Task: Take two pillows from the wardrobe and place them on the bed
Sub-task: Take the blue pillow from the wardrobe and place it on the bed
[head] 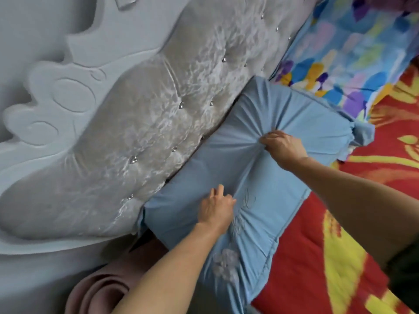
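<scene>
A light blue pillow with embroidered flowers lies on the bed against the tufted headboard. My right hand pinches a bunch of its cover near the middle, and creases radiate from the grip. My left hand grips the cover lower down, fingers curled into the fabric. A second pillow with a bright blue, yellow and purple pattern lies beyond it along the headboard. Both rest on a red and yellow bedspread.
The grey carved headboard frame fills the left side. A rolled pink mat stands beside the bed at the lower left, partly under my left forearm. A purple cloth shows at the top right corner.
</scene>
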`<state>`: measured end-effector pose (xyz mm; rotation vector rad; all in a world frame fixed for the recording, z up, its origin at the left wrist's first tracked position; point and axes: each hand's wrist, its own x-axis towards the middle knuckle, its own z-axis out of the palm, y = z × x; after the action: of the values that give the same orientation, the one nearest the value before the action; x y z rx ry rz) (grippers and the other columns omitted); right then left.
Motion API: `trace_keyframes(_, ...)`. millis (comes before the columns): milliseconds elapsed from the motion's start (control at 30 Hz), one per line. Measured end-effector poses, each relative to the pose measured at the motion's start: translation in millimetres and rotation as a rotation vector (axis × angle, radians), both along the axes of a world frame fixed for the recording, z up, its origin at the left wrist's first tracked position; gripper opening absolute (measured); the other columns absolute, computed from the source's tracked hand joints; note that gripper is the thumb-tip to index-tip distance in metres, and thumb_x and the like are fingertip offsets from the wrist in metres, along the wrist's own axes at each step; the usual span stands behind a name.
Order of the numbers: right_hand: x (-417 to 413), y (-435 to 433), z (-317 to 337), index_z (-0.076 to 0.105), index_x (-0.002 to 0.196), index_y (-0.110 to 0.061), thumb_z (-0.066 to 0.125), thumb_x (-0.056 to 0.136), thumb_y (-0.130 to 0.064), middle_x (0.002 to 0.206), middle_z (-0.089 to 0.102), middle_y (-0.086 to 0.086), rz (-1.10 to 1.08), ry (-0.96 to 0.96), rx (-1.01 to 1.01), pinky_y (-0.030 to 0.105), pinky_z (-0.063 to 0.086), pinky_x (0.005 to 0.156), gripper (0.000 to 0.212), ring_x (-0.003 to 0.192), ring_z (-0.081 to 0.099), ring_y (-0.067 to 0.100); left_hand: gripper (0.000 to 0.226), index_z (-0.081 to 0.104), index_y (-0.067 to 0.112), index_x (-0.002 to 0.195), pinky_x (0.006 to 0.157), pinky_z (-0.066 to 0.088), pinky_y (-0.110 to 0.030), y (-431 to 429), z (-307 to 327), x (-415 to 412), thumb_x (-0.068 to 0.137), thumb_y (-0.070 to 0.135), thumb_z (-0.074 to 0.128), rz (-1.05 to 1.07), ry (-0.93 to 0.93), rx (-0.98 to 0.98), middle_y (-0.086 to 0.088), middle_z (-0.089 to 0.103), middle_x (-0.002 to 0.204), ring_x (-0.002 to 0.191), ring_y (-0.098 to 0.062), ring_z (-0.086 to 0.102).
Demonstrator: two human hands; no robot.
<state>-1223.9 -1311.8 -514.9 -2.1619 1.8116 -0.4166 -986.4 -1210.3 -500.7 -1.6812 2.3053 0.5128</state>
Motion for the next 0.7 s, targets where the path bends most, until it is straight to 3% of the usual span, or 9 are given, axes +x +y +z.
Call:
trace_keyframes(233, 3.0, 8.1, -88.7, 0.064, 0.119, -0.016, 0.06, 0.083, -0.005, 0.135, 0.058, 0.003, -0.042, -0.052, 0.091, 0.046, 0.048, 0.091, 0.038, 0.133, 0.042, 0.025, 0.034, 0.065, 0.008, 0.097, 0.081, 0.047, -0.044, 1.3, -80.1, -4.3, 0.097, 0.034, 0.043, 0.008, 0.006, 0.024, -0.012, 0.045, 0.127, 0.113, -0.032, 0.043)
trace_keyframes(300, 10.1, 18.5, -100.0, 0.052, 0.131, -0.023, 0.056, 0.088, -0.018, 0.148, 0.042, 0.007, -0.106, 0.022, 0.094, 0.051, 0.037, 0.102, 0.044, 0.141, 0.029, 0.028, 0.034, 0.064, 0.013, 0.097, 0.087, 0.044, -0.045, 2.0, -87.7, 4.2, 0.094, 0.042, 0.045, -0.005, 0.034, -0.04, -0.011, 0.049, 0.129, 0.115, -0.032, 0.046)
trace_keyframes(367, 17.5, 38.1, -110.6, 0.03, 0.143, -0.033, 0.051, 0.089, -0.041, 0.158, 0.02, 0.007, -0.269, 0.063, 0.187, 0.061, 0.022, 0.108, 0.059, 0.146, 0.011, 0.029, 0.041, 0.059, 0.02, 0.11, 0.096, 0.04, -0.047, 1.9, -91.9, 22.2, 0.088, 0.052, 0.047, 0.011, 0.041, -0.124, -0.011, 0.048, 0.137, 0.123, -0.032, 0.045)
trace_keyframes(433, 19.8, 64.9, -123.1, 0.011, 0.146, -0.038, 0.044, 0.084, -0.065, 0.161, 0.005, 0.003, -0.532, 0.004, 0.307, 0.065, 0.017, 0.109, 0.075, 0.147, 0.0, 0.028, 0.065, 0.044, 0.025, 0.134, 0.107, 0.029, -0.054, 2.0, -97.5, 46.4, 0.081, 0.062, 0.049, 0.052, -0.012, -0.161, -0.012, 0.036, 0.15, 0.138, -0.032, 0.032)
trace_keyframes(500, 16.4, 93.9, -136.1, 0.002, 0.145, -0.042, 0.038, 0.074, -0.081, 0.161, -0.001, 0.003, -0.797, -0.11, 0.449, 0.064, 0.019, 0.109, 0.088, 0.147, 0.001, 0.03, 0.085, 0.016, 0.03, 0.147, 0.113, 0.013, -0.058, 1.8, -107.6, 68.4, 0.078, 0.07, 0.044, 0.01, -0.119, -0.075, -0.01, 0.01, 0.159, 0.146, -0.028, 0.008)
trace_keyframes(600, 12.5, 130.6, -156.1, -0.002, 0.145, -0.043, 0.044, 0.07, -0.082, 0.16, 0.012, 0.008, -0.949, -0.379, 0.643, 0.056, 0.031, 0.11, 0.096, 0.142, 0.024, 0.035, 0.093, -0.003, 0.032, 0.148, 0.114, 0.003, -0.058, -6.8, -123.8, 75.6, 0.077, 0.076, 0.038, -0.054, -0.17, 0.083, -0.006, -0.012, 0.16, 0.146, -0.024, -0.012)
trace_keyframes(633, 13.1, 138.3, -160.0, -0.003, 0.146, -0.042, 0.047, 0.072, -0.079, 0.157, 0.022, 0.009, -0.966, -0.455, 0.692, 0.055, 0.043, 0.101, 0.097, 0.135, 0.035, 0.037, 0.094, -0.004, 0.032, 0.148, 0.114, 0.002, -0.059, -11.6, -126.8, 71.9, 0.077, 0.075, 0.039, -0.059, -0.166, 0.122, -0.007, -0.013, 0.159, 0.146, -0.025, -0.014)
trace_keyframes(667, 14.6, 144.0, -161.0, -0.004, 0.146, -0.042, 0.049, 0.074, -0.076, 0.154, 0.03, 0.008, -0.99, -0.504, 0.74, 0.052, 0.054, 0.082, 0.096, 0.127, 0.044, 0.039, 0.095, -0.004, 0.031, 0.148, 0.114, 0.002, -0.06, -15.5, -128.0, 67.7, 0.077, 0.074, 0.041, -0.063, -0.164, 0.158, -0.008, -0.014, 0.159, 0.145, -0.026, -0.015)
trace_keyframes(700, 17.6, 147.8, -159.9, -0.006, 0.145, -0.043, 0.049, 0.075, -0.075, 0.152, 0.034, 0.006, -1.02, -0.539, 0.786, 0.044, 0.057, 0.061, 0.095, 0.12, 0.048, 0.04, 0.097, -0.005, 0.03, 0.148, 0.113, 0.002, -0.06, -17.6, -126.8, 65.0, 0.077, 0.073, 0.044, -0.068, -0.168, 0.186, -0.009, -0.015, 0.159, 0.145, -0.027, -0.015)
